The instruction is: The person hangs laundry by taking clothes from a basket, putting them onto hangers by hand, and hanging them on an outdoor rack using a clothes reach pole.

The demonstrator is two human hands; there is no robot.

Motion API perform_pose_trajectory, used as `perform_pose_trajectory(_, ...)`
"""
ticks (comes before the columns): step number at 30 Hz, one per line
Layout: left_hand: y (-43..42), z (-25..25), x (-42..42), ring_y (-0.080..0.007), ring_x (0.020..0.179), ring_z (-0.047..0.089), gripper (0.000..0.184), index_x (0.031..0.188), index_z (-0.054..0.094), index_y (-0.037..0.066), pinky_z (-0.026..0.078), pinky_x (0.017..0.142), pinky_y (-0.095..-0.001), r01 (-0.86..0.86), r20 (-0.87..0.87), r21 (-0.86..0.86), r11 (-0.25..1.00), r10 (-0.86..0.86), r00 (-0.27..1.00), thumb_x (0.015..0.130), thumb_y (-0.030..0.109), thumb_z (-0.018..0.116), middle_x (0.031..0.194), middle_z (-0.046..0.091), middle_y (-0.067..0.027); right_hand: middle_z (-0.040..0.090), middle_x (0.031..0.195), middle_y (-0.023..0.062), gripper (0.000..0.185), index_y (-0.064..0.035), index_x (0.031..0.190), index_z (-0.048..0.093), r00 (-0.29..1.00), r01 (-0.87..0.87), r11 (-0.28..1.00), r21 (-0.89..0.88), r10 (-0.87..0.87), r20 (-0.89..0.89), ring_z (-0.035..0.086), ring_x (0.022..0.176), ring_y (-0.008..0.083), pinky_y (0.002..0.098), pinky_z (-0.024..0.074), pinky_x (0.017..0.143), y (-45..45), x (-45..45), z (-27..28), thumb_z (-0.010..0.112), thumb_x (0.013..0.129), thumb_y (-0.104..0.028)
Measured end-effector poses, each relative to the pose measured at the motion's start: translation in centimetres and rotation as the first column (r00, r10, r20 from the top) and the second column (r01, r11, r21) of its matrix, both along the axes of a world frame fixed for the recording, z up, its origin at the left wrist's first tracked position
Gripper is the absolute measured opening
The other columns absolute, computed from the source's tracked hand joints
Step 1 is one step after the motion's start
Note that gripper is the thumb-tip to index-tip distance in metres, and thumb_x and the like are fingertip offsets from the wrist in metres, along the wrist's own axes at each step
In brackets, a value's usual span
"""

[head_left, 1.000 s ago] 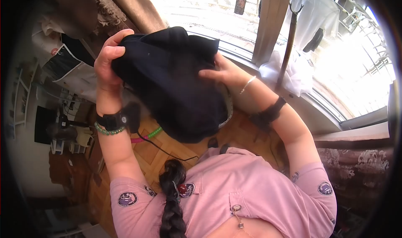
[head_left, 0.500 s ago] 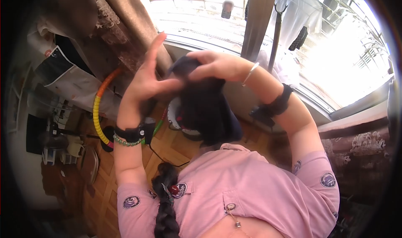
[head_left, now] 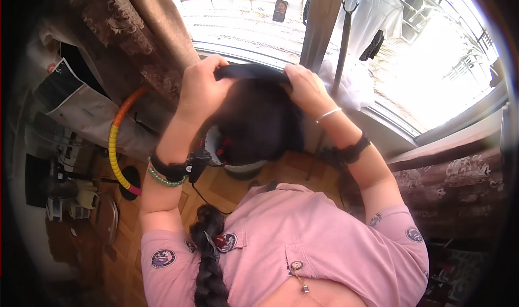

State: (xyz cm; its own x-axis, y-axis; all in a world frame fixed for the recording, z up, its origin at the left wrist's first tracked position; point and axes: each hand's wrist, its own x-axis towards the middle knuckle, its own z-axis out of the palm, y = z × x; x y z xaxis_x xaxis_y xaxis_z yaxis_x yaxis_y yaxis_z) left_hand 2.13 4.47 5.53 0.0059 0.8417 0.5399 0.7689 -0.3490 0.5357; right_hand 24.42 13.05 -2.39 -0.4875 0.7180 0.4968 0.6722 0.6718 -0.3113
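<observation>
A dark cloth garment (head_left: 259, 118) hangs between my two hands, its top edge stretched in a band. My left hand (head_left: 203, 88) grips the left end of that edge, fingers wrapped over it. The right end is pinched in my right hand (head_left: 307, 88), with the thumb hidden behind the fabric. Below and behind the cloth, a round light-coloured container (head_left: 214, 145) shows in part on the wooden floor, with something red at its side.
A striped hoop (head_left: 114, 147) leans at the left, near a brown patterned curtain (head_left: 146, 42). A forked pole (head_left: 343, 53) stands by the bright window. White clothes (head_left: 370, 15) hang outside it. A fan-like dark object (head_left: 62, 185) is at far left.
My left hand, spread apart from the cloth half a second ago, has closed on its edge. My right hand has moved right, and the top edge is now stretched between both hands.
</observation>
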Motion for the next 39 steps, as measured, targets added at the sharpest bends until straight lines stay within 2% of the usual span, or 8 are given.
perform_pose_trajectory(5,0.5,-1.6,-2.3,-0.0200,0.069,0.065,0.020,0.090,0.060,0.000,0.050,0.065,-0.0309,-0.015,0.158,-0.131,0.991,0.036,0.987,0.077,0.012,0.070,0.076,0.066,-0.0131,0.064,0.087,0.0253,0.021,0.0037,0.085,0.062,0.980,-0.013,0.564,-0.826,-0.156,-0.122,0.060,0.090,0.0419,0.0468,0.0482,0.082,1.4,1.8,-0.1,0.054,0.082,-0.016)
perform_pose_trajectory(7,0.3,-2.0,-2.6,-0.0177,0.068,0.064,0.019,0.089,0.060,0.000,0.049,0.064,-0.0299,-0.058,0.098,-0.192,0.980,0.078,0.992,0.079,0.014,0.068,0.074,0.066,-0.0112,0.067,0.084,0.0193,0.023,0.0056,0.096,0.063,0.985,0.001,0.980,-0.199,-0.035,-0.167,0.065,0.085,0.0301,0.0358,0.0505,0.080,4.6,1.9,-4.0,0.048,0.087,-0.009)
perform_pose_trajectory(15,1.1,-2.8,-7.6,-0.0053,0.062,0.057,0.010,0.092,0.062,0.009,0.044,0.048,-0.0212,0.166,0.605,-0.571,0.804,0.275,0.748,0.092,0.010,0.052,0.074,0.061,0.0049,0.063,0.083,0.0033,0.017,-0.0020,0.101,0.060,0.359,-0.672,0.433,-0.600,-0.518,-0.776,0.060,0.073,0.0132,0.0255,0.0488,0.061,3.4,-3.3,1.3,0.046,0.094,-0.008)
perform_pose_trajectory(19,2.3,-2.4,-11.2,-0.0316,0.072,0.065,0.008,0.078,0.063,0.000,0.051,0.071,-0.0386,-0.313,-0.175,-0.247,0.917,0.275,0.945,0.076,0.003,0.056,0.078,0.065,-0.0164,0.062,0.081,0.0094,0.015,-0.0005,0.095,0.058,0.695,-0.528,0.511,-0.679,-0.199,-0.690,0.061,0.077,0.0227,0.0320,0.0503,0.069,6.7,-5.4,2.6,0.053,0.091,-0.015)
perform_pose_trajectory(22,3.7,0.0,-12.9,-0.0378,0.081,0.062,0.010,0.073,0.065,0.002,0.050,0.075,-0.0438,-0.276,-0.543,0.046,0.960,0.256,0.800,0.071,-0.001,0.055,0.081,0.064,-0.0195,0.061,0.081,0.0176,0.018,-0.0040,0.095,0.060,0.987,-0.093,0.996,-0.014,0.091,-0.135,0.060,0.081,0.0341,0.0412,0.0492,0.074,9.0,-7.1,5.7,0.056,0.086,-0.019)
perform_pose_trajectory(30,-5.9,4.7,-7.3,-0.0327,0.070,0.062,0.007,0.082,0.060,0.006,0.048,0.062,-0.0406,-0.292,-0.071,0.577,0.763,0.403,0.912,0.077,0.003,0.056,0.074,0.062,-0.0157,0.060,0.098,0.0164,0.008,-0.0039,0.089,0.056,0.700,-0.050,0.613,0.788,0.585,-0.410,0.060,0.089,0.0334,0.0387,0.0504,0.072,0.0,-3.4,8.6,0.056,0.081,-0.005)
perform_pose_trajectory(34,-5.7,-24.4,-9.7,-0.0363,0.074,0.061,0.005,0.073,0.056,0.005,0.044,0.058,-0.0444,0.186,-0.095,-0.590,0.786,-0.297,0.950,0.073,0.000,0.056,0.074,0.062,-0.0189,0.065,0.097,0.0163,0.021,-0.0069,0.093,0.063,0.627,-0.205,0.763,-0.613,0.583,0.516,0.064,0.093,0.0321,0.0378,0.0513,0.081,-3.7,-2.7,-13.5,0.063,0.072,-0.007)
perform_pose_trajectory(39,-4.2,-19.7,-11.2,-0.0410,0.081,0.062,0.019,0.084,0.058,0.004,0.047,0.069,-0.0467,-0.148,-0.099,-0.330,0.932,0.122,0.988,0.072,-0.006,0.048,0.079,0.063,-0.0226,0.053,0.073,0.0181,0.011,-0.0016,0.075,0.047,0.910,-0.411,0.788,-0.458,0.331,-0.249,0.055,0.077,0.0413,0.0447,0.0446,0.068,-3.1,-1.9,-12.2,0.056,0.071,0.003)
